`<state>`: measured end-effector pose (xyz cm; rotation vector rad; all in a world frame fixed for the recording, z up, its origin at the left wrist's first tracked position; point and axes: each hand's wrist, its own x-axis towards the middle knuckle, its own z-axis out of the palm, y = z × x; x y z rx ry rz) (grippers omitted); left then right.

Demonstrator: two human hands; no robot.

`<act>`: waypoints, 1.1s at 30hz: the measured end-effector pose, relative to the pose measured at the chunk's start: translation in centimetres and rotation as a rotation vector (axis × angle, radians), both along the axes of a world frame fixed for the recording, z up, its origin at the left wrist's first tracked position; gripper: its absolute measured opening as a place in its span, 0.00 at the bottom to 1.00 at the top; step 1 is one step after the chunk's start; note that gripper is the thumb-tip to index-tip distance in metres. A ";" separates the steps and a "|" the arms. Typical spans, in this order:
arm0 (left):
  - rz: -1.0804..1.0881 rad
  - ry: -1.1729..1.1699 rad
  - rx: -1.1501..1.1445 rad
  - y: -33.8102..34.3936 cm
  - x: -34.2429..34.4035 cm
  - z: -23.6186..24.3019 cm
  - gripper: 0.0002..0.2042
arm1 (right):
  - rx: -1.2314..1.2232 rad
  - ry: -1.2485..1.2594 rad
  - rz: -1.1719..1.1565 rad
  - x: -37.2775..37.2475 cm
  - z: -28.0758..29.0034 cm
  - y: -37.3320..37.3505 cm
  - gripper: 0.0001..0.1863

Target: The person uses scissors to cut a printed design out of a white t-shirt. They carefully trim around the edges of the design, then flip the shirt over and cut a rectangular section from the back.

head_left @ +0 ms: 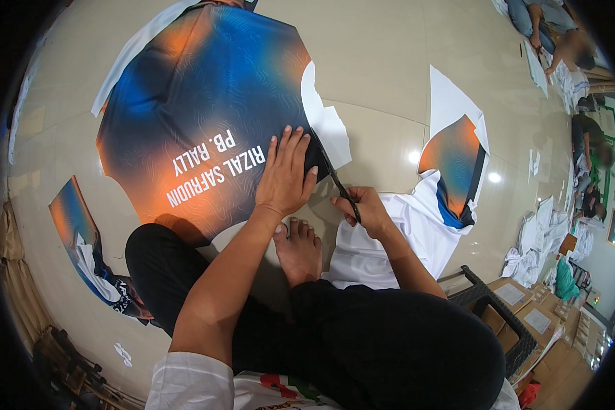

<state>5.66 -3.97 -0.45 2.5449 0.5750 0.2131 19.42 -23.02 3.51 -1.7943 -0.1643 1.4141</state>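
A large jersey panel (184, 89), blue, black and orange with white lettering, lies flat on the floor in front of me. My left hand (287, 171) rests on its right part, palm down and fingers stretched out. Close by, my right hand (367, 210) is closed round the handles of black scissors (339, 184). Their blades point away from me along the panel's right edge; whether they are parted cannot be made out. Beyond the blades, a white offcut (328, 126) runs along that edge. White fabric (369, 249) lies beneath and beside my right forearm.
To the right lies an orange-and-blue fabric piece (451, 154) with white margins; a similar piece (75, 212) is at left. My bare foot (298, 253) is just below the panel. Cardboard boxes (540, 321) and a black rack (488, 301) stand lower right. Other people sit far right.
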 end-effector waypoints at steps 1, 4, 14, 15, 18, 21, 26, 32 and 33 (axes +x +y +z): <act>0.000 -0.001 0.001 0.0 0.0 0.0 0.35 | -0.001 0.001 0.002 0.0 0.0 -0.1 0.18; -0.001 0.015 0.000 0.0 0.0 0.0 0.35 | 0.009 0.010 0.008 -0.1 0.1 -0.2 0.17; 0.001 -0.007 -0.019 0.1 0.0 0.3 0.34 | 0.001 -0.017 -0.016 0.0 0.1 1.0 0.18; 0.000 -0.007 -0.026 0.1 0.0 0.4 0.34 | 0.007 -0.021 -0.016 0.0 0.0 1.1 0.18; 0.000 -0.011 -0.032 0.1 -0.1 0.4 0.34 | 0.005 -0.013 -0.018 0.0 0.1 1.4 0.17; 0.001 -0.026 -0.042 0.1 -0.1 0.4 0.34 | 0.004 0.000 -0.028 -0.1 0.2 1.6 0.17; 0.004 -0.038 -0.052 0.2 -0.1 0.4 0.33 | 0.013 0.018 -0.031 -0.4 0.1 1.5 0.16; 0.007 -0.060 -0.064 0.2 -0.1 0.4 0.33 | 0.018 0.007 -0.020 -0.6 0.2 1.2 0.16; 0.009 -0.070 -0.073 0.2 -0.1 0.4 0.32 | 0.001 -0.004 -0.018 -0.7 0.2 1.3 0.16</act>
